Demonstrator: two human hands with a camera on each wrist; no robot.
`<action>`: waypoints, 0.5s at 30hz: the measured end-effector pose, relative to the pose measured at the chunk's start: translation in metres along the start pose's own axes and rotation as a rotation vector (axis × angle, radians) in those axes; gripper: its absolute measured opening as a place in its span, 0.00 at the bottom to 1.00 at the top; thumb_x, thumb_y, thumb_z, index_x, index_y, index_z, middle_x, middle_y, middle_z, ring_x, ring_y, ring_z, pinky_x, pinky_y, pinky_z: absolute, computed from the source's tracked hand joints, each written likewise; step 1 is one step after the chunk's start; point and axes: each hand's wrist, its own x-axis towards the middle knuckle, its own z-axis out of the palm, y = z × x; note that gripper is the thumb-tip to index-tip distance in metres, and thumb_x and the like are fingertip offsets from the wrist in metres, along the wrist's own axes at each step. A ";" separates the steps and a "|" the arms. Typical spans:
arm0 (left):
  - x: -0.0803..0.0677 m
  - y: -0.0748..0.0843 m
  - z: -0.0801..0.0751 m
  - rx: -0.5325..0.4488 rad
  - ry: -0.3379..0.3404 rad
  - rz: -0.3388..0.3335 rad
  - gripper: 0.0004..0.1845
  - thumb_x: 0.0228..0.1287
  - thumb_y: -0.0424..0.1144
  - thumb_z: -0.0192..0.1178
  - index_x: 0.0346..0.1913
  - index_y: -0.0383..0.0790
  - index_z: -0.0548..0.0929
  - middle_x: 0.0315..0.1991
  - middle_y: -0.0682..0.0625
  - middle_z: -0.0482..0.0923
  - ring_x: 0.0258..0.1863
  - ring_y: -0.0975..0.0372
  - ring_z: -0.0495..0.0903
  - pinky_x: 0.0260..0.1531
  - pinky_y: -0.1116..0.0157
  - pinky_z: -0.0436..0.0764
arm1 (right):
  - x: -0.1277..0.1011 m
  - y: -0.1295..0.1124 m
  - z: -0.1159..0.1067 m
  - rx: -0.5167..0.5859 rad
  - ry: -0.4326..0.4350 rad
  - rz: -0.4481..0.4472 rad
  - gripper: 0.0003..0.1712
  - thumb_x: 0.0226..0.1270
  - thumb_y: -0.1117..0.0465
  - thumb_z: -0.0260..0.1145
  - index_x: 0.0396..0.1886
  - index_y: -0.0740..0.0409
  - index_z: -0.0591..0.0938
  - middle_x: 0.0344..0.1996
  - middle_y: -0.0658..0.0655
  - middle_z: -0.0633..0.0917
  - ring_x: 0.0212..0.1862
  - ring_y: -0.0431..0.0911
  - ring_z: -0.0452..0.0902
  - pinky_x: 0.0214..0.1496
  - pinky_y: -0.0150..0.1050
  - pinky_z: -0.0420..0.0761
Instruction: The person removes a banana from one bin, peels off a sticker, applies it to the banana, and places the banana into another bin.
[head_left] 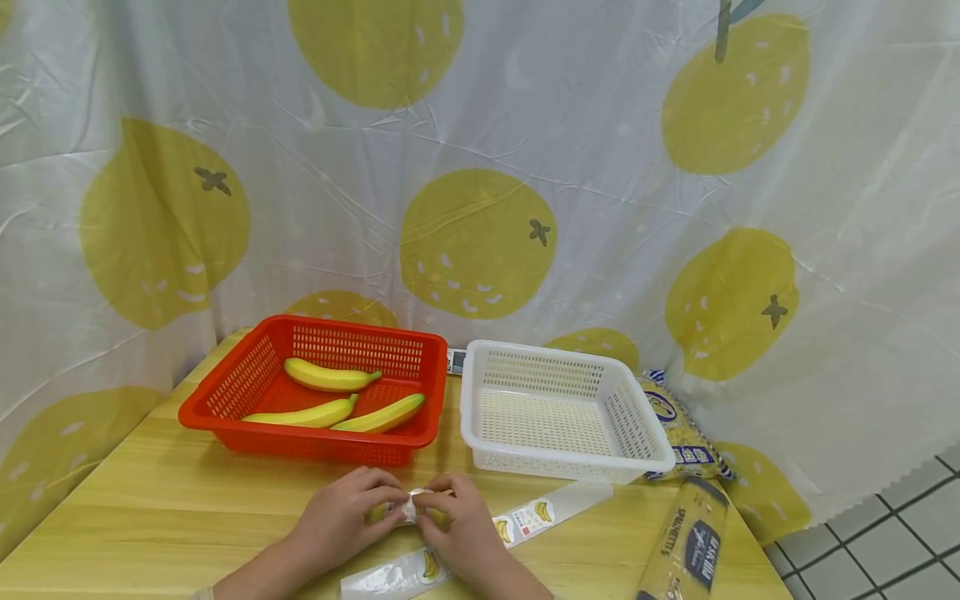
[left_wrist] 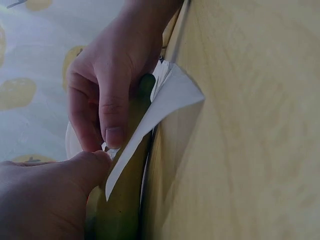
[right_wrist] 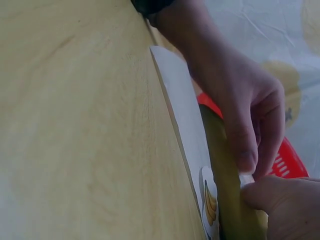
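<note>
At the table's near edge, the left hand (head_left: 341,518) and right hand (head_left: 459,523) are meeting over a banana (left_wrist: 122,200), both pinching its clear printed bag (head_left: 525,521); bagging seems underway, and seating the fruit deeper likely needs spreading the mouth.

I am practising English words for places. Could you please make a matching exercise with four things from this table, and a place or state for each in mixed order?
Things:
1. red basket
2. white basket
3. spaghetti packet
4. wrapped banana

Places or states:
a. lies at the table's right front edge
b. holds three bananas
c. held between both hands
d. has nothing inside

Pairs: 1-b, 2-d, 3-a, 4-c
</note>
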 end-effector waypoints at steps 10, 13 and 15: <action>-0.001 0.001 0.002 0.035 -0.026 -0.024 0.17 0.46 0.45 0.83 0.41 0.52 0.91 0.43 0.66 0.82 0.39 0.71 0.80 0.34 0.72 0.82 | 0.000 -0.006 0.000 -0.082 -0.066 0.087 0.16 0.62 0.60 0.78 0.50 0.55 0.88 0.46 0.50 0.80 0.48 0.41 0.77 0.51 0.32 0.81; -0.001 0.001 0.002 0.033 -0.044 -0.047 0.17 0.46 0.45 0.83 0.41 0.51 0.92 0.43 0.65 0.82 0.40 0.70 0.80 0.35 0.70 0.83 | 0.001 -0.008 0.000 -0.097 -0.082 0.118 0.17 0.63 0.58 0.77 0.50 0.56 0.88 0.45 0.50 0.80 0.48 0.40 0.77 0.51 0.32 0.81; -0.001 0.002 0.001 0.033 -0.063 -0.072 0.17 0.46 0.46 0.82 0.41 0.51 0.92 0.42 0.65 0.82 0.40 0.70 0.80 0.36 0.68 0.84 | 0.002 -0.008 -0.001 -0.110 -0.086 0.144 0.17 0.63 0.56 0.77 0.50 0.56 0.88 0.45 0.50 0.81 0.48 0.40 0.77 0.51 0.33 0.81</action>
